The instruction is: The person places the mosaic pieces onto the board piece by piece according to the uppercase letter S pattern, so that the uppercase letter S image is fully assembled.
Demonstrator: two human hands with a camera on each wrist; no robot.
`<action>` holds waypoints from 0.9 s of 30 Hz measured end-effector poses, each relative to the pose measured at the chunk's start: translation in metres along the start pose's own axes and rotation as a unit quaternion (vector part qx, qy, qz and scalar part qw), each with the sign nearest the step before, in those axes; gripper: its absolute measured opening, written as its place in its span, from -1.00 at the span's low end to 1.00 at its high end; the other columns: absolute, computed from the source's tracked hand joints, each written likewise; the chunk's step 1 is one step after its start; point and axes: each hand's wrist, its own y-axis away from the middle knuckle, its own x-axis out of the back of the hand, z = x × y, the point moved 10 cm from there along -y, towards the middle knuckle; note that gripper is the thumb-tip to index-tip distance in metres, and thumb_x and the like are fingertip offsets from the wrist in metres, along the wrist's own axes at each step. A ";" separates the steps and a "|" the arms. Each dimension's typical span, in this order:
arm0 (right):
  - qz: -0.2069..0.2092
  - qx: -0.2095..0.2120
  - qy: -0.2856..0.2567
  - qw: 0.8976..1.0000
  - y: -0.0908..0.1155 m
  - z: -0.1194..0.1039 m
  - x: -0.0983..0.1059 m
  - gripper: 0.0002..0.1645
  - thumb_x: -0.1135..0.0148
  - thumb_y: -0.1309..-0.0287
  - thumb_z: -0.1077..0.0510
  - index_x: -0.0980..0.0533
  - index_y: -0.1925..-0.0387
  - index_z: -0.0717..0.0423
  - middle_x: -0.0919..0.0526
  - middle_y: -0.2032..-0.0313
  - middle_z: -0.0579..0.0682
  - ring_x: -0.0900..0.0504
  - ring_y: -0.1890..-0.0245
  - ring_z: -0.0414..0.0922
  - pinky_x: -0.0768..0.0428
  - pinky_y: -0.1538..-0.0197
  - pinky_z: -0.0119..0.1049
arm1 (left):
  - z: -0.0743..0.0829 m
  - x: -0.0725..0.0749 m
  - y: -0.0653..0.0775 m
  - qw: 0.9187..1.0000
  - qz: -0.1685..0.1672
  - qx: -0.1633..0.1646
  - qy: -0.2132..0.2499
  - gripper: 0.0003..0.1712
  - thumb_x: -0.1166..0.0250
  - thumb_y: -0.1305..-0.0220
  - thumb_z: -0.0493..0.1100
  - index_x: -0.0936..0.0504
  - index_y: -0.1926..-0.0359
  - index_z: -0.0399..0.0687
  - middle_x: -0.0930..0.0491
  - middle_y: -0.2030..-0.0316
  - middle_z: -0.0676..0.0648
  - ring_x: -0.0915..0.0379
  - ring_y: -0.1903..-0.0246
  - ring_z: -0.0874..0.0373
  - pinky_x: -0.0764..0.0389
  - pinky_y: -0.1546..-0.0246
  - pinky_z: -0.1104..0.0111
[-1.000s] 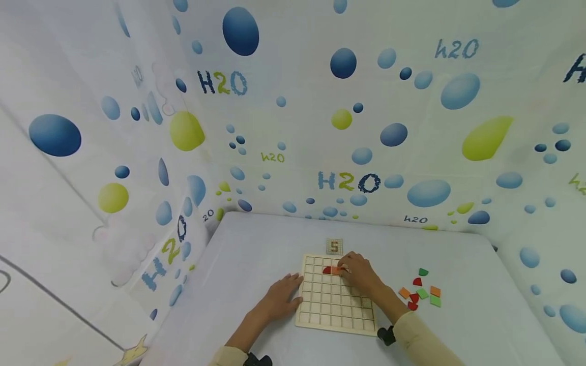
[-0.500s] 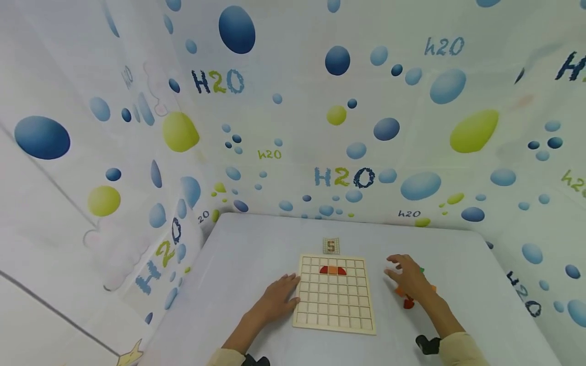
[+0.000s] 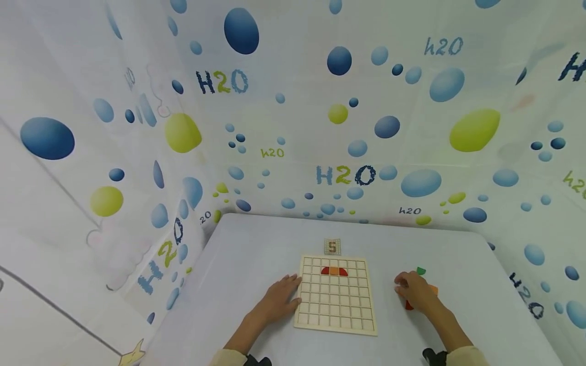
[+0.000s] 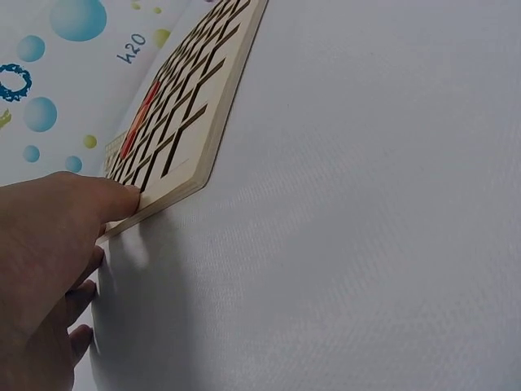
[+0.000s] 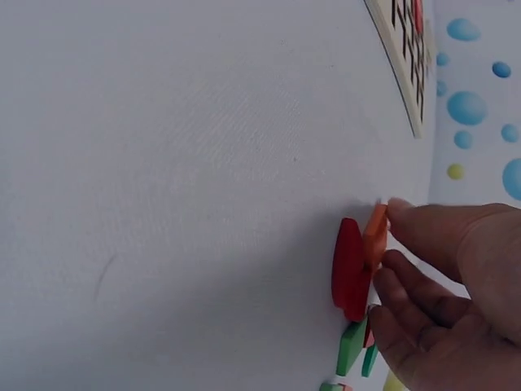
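A wooden grid board (image 3: 336,305) lies flat on the white table, also seen edge-on in the left wrist view as the board (image 4: 203,98). Red and orange pieces (image 3: 334,271) form a short row in its upper cells. My left hand (image 3: 279,299) rests flat at the board's left edge, one fingertip (image 4: 122,199) against its rim. My right hand (image 3: 412,290) hovers low over the loose pieces to the board's right. Its index fingertip (image 5: 399,212) touches an orange piece (image 5: 375,232) beside a red piece (image 5: 348,265). The thumb is hidden.
A small card marked 5 (image 3: 332,247) lies just behind the board. A green piece (image 3: 420,271) and more green pieces (image 5: 352,346) lie around my right hand. Bubble-patterned curtain walls close the table in at the back and both sides.
My right hand left the board's top row, swung right to the loose pieces and lowered onto them. The left hand and board stayed still.
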 end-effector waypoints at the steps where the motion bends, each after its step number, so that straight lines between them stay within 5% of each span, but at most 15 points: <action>1: 0.004 0.001 0.002 1.000 0.001 0.000 0.001 -0.79 -0.38 -0.33 0.25 -0.62 0.06 0.28 -0.60 0.22 0.08 -0.61 0.17 -0.03 -0.70 0.05 0.00 | 0.000 0.000 0.000 1.000 0.000 0.000 0.002 -0.28 -0.24 -0.53 0.03 -0.33 -0.57 -0.13 -0.34 -0.54 -0.22 -0.21 -0.55 -0.22 -0.30 -0.52 -0.17; 6: 0.006 0.002 0.000 1.000 0.006 0.000 0.004 -0.72 -0.45 -0.23 0.26 -0.58 0.11 0.35 -0.54 0.28 0.07 -0.52 0.26 -0.05 -0.58 0.19 -0.14 | 0.000 0.002 0.000 1.000 0.004 0.000 0.000 -0.28 -0.25 -0.52 0.02 -0.34 -0.57 -0.13 -0.34 -0.54 -0.22 -0.21 -0.55 -0.22 -0.31 -0.51 -0.17; 12: -0.003 0.012 0.000 1.000 0.003 0.001 0.000 -0.76 -0.41 -0.26 0.33 -0.59 0.09 0.35 -0.58 0.24 0.09 -0.55 0.22 -0.04 -0.64 0.11 -0.06 | 0.000 0.002 0.000 1.000 0.004 -0.001 0.003 -0.28 -0.26 -0.52 0.03 -0.34 -0.57 -0.11 -0.34 -0.54 -0.22 -0.21 -0.55 -0.23 -0.30 -0.51 -0.17; 27: 0.079 0.038 0.026 0.996 0.003 -0.006 0.001 -0.74 -0.40 -0.31 0.31 -0.65 0.01 0.33 -0.68 0.11 0.16 -0.69 0.04 0.14 -0.70 -0.12 0.15 | 0.001 0.001 0.001 1.000 0.004 0.000 0.005 -0.28 -0.26 -0.52 0.02 -0.34 -0.57 -0.10 -0.35 -0.54 -0.21 -0.20 -0.55 -0.22 -0.29 -0.52 -0.16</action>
